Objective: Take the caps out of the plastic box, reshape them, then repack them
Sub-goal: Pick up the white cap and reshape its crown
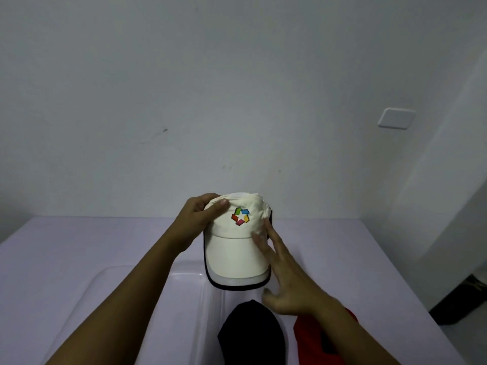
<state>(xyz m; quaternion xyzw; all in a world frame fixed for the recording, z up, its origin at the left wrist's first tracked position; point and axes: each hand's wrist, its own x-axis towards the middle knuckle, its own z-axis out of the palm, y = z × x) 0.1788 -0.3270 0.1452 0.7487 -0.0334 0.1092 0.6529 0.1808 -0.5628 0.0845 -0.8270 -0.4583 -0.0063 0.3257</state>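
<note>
Cap: the cream fabric cap with a multicoloured badge is held up above the clear plastic box on the lilac worktop.
Left hand: the left hand grips the crown, thumb across the front.
Right hand: the right hand lays straight fingers against the cap's right side, holding nothing.
Risk: the one-sided grip could crease the crown. A slip would drop it onto the black cap and red cap below.
Unclear: the dark edge under the brim may be trim or a second cap. Both lower caps are cut off.

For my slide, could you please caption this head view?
The left hand grips a cream cloth cap while the open right hand touches its side.
</note>
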